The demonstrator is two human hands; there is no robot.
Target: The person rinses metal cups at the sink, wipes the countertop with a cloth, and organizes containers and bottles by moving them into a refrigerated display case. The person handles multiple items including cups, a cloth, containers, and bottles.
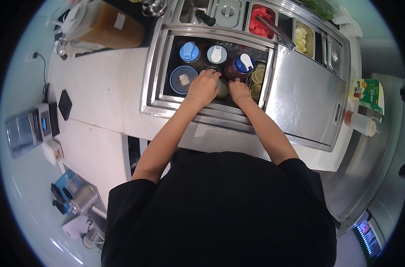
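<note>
Both my hands reach into the open stainless-steel cold well (157, 100). My left hand (203, 85) curves over the near side of a jar with pale contents (222, 89); its fingertips are partly hidden. On the jar's other side is my right hand (239, 90), fingers bent, just below a pitcher with a dark blue lid and white spout cap (244, 64). Whether either hand grips the jar I cannot tell. Left of my left hand stands a round blue-lidded tub (180, 80) with a pale label. Behind are a light-blue-lidded pitcher (189, 52) and a white-capped one (217, 54).
Lemon slices (257, 78) fill a narrow container at the well's right. Tongs (277, 33) lie across a pan of diced red fruit (262, 21). A steel sliding cover (302, 96) borders the well. A large brown-liquid jug (112, 26) lies left; a squeeze bottle (361, 123) lies right.
</note>
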